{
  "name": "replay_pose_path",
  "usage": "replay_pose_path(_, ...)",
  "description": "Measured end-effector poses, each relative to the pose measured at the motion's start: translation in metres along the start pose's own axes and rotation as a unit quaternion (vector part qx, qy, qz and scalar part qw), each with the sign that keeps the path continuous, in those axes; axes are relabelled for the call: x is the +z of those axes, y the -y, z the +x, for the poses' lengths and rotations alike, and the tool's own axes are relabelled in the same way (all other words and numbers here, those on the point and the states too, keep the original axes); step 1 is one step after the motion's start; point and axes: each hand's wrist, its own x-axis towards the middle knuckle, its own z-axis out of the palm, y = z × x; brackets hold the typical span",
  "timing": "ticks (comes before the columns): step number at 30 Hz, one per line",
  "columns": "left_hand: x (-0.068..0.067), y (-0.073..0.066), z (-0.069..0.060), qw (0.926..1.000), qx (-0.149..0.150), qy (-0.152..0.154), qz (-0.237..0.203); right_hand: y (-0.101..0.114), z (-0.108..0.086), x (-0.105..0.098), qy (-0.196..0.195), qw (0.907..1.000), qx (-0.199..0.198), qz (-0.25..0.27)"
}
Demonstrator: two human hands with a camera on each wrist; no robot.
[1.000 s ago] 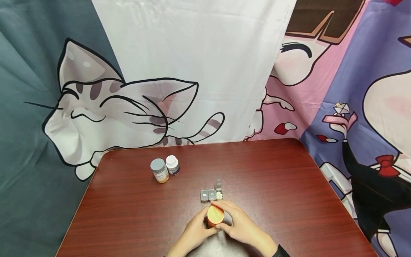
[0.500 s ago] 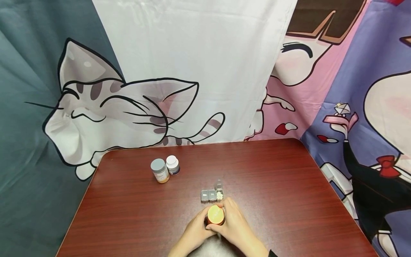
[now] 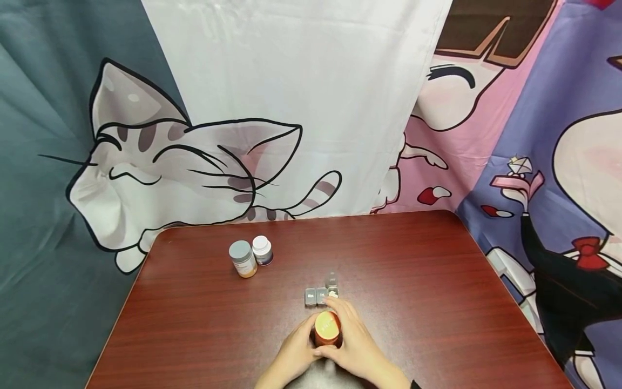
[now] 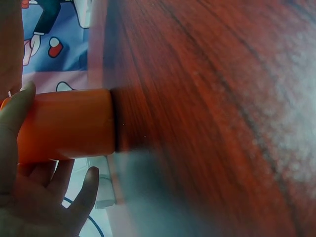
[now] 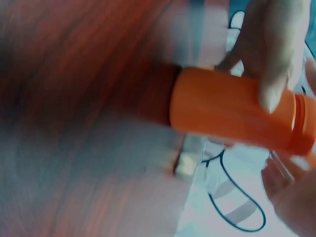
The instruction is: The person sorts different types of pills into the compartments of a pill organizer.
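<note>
Head view: from afar I see the left hand (image 3: 297, 348) curled round an orange bottle (image 5: 229, 108), which stands on the table (image 3: 427, 281) at that hand's two o'clock, with the pill case (image 3: 316, 296) just beyond it, near twelve. The right hand (image 3: 353, 347) arcs about the cap (image 3: 327, 325), bottle at its ten o'clock; whether it grips, I cannot tell.
</note>
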Motion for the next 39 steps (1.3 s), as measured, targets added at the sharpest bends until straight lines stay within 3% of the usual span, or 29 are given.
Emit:
replay_pose_path(6,0.0,0.001,0.0,0.9999,-0.007,0.012,-0.009,-0.007,0.003,-0.017,0.106,0.9892,-0.02,0.1)
replay_pose_path(9,0.001,0.001,0.0,0.9998,-0.008,0.013,-0.009,-0.012,0.004,-0.021,0.114,0.9862,-0.04,0.113)
replay_pose_path(14,0.001,0.0,0.0,0.9999,-0.01,0.012,-0.005,-0.014,0.004,-0.02,0.099,0.9886,-0.03,0.109)
replay_pose_path(24,0.002,-0.002,0.0,0.9997,-0.003,-0.001,0.022,-0.012,-0.005,-0.003,-0.008,0.9947,-0.001,0.103)
replay_pose_path(31,0.003,-0.002,0.001,0.9997,0.001,-0.008,0.022,-0.004,-0.008,0.007,-0.092,0.9949,0.014,0.038)
replay_pose_path(36,0.003,-0.001,0.0,0.9998,-0.002,-0.008,0.019,0.003,-0.01,0.018,-0.165,0.9851,0.018,-0.046)
replay_pose_path(39,0.004,-0.001,0.0,0.9999,-0.005,-0.004,0.009,0.005,-0.01,0.022,-0.189,0.979,0.028,-0.07)
